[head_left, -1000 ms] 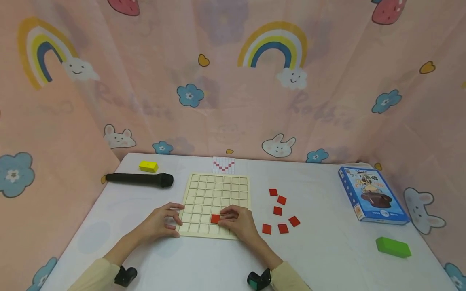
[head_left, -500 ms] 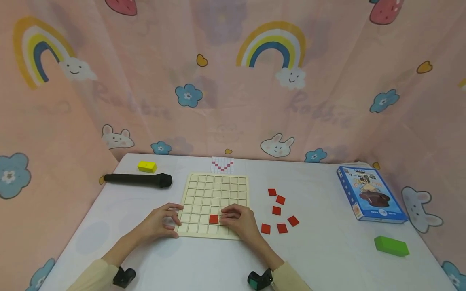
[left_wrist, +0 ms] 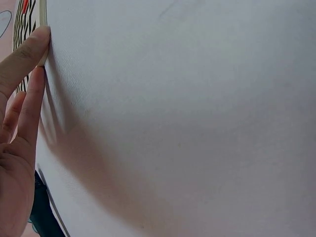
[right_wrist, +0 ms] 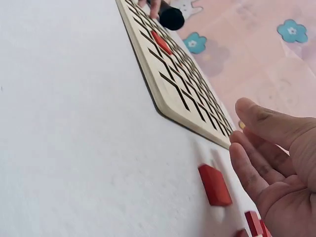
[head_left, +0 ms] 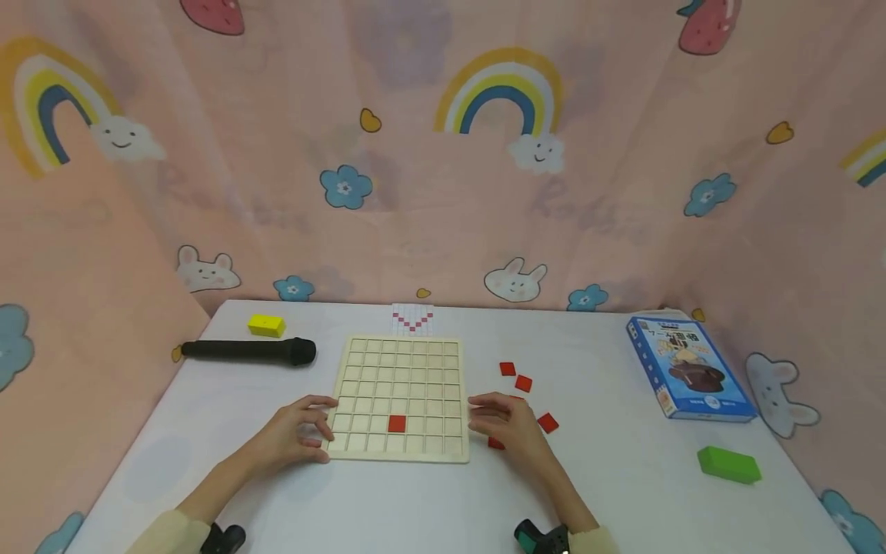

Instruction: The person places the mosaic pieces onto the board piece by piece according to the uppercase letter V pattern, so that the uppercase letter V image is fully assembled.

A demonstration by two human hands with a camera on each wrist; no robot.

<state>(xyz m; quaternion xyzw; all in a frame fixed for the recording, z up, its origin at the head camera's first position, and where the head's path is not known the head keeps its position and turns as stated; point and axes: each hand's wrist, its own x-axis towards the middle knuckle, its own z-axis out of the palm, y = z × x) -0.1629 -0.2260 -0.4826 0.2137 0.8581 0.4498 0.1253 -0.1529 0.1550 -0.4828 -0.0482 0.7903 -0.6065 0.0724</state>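
A cream grid board (head_left: 432,445) lies mid-table, with one red square tile (head_left: 397,424) in a cell of its lower part. At the board's left edge, the fingertips and thumb of my left hand (head_left: 294,435) touch the rim; in the left wrist view its fingers (left_wrist: 32,106) are fairly straight there. My right hand (head_left: 511,427) is just beyond the right edge, over loose red tiles (head_left: 547,423), some of them partly covered by it. In the right wrist view the right hand (right_wrist: 269,153) has loosely bent fingers with nothing between them, above a loose tile (right_wrist: 215,185).
Behind the board is a small card (head_left: 412,318) with a red V pattern. A black microphone (head_left: 249,352) and a yellow block (head_left: 266,325) lie at the back left. A blue box (head_left: 692,369) and a green block (head_left: 730,465) are on the right.
My right hand has let go of the red tile in the board and moved right, past the board's edge to the loose tiles. The left hand stays at the left rim. The head view has shifted.
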